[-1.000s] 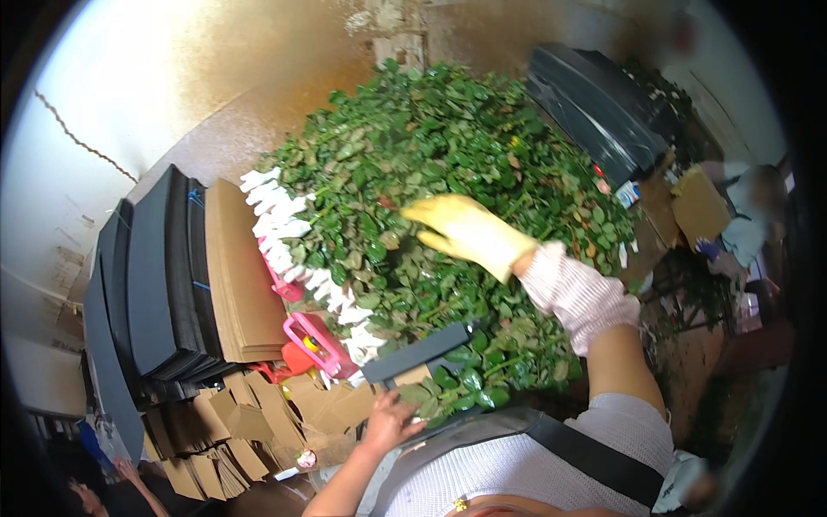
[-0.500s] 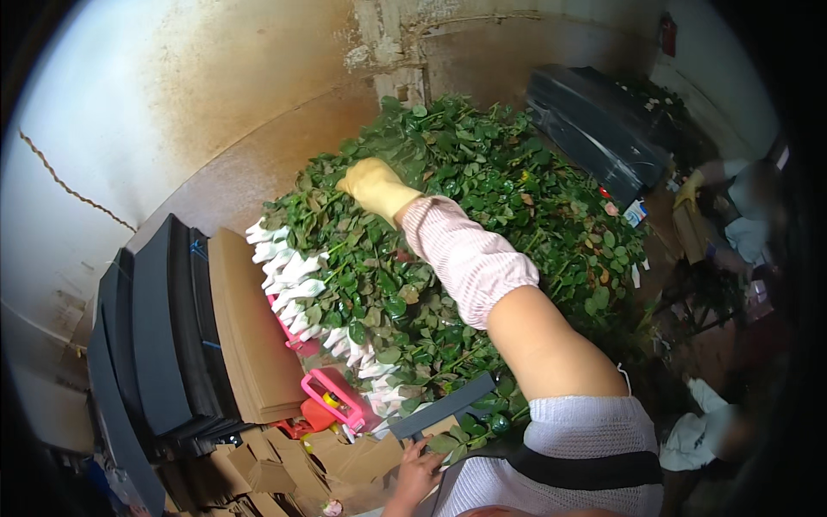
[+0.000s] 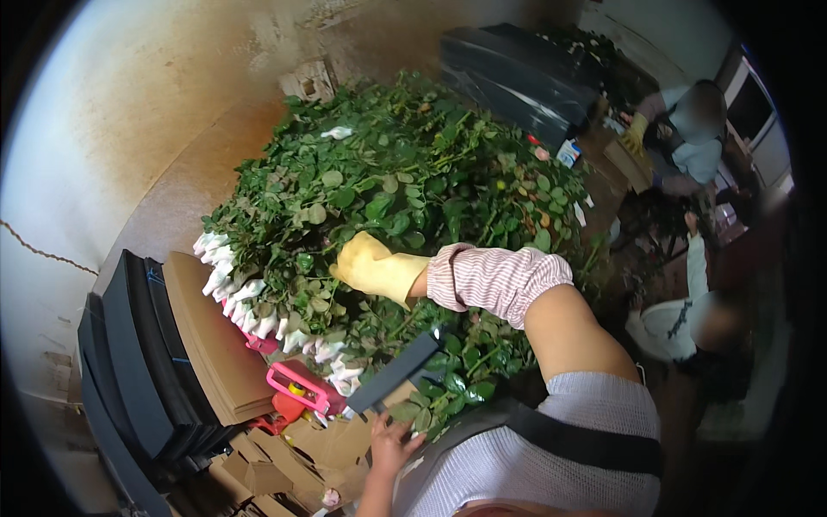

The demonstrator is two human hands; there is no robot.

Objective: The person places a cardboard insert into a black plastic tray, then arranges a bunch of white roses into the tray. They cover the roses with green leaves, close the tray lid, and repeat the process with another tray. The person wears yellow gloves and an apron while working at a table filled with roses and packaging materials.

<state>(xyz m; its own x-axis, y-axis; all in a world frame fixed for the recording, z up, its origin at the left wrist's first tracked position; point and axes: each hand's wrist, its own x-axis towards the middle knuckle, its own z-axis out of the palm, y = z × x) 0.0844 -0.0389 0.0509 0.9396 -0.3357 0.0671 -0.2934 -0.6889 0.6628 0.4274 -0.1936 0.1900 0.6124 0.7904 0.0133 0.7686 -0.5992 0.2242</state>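
Note:
My right hand (image 3: 372, 265), in a yellow rubber glove with a striped sleeve above it, is over the middle of a big heap of leafy green rose stems (image 3: 482, 172). Its fingers curl closed against the leaves; what they hold, if anything, is hidden. My bare left hand (image 3: 392, 444) rests low at the front, fingers apart, by the end of a dark grey bar (image 3: 396, 372) and some rose leaves (image 3: 448, 401). White-wrapped flower heads (image 3: 250, 293) line the heap's left side. A single white-wrapped head (image 3: 337, 133) shows on top at the back.
Dark panels (image 3: 142, 345) and cardboard sheets (image 3: 207, 336) stand at left. A pink-handled object (image 3: 301, 388) sits beside flattened cardboard (image 3: 327, 452). A small pale bloom (image 3: 331, 497) lies below. Behind is a black-covered stack (image 3: 517, 73). Two people (image 3: 689, 155) are at right.
My gloved right hand has come nearer over the heap, and a white-wrapped head now shows at the back. The whole view has shifted; my left hand stays by the bar.

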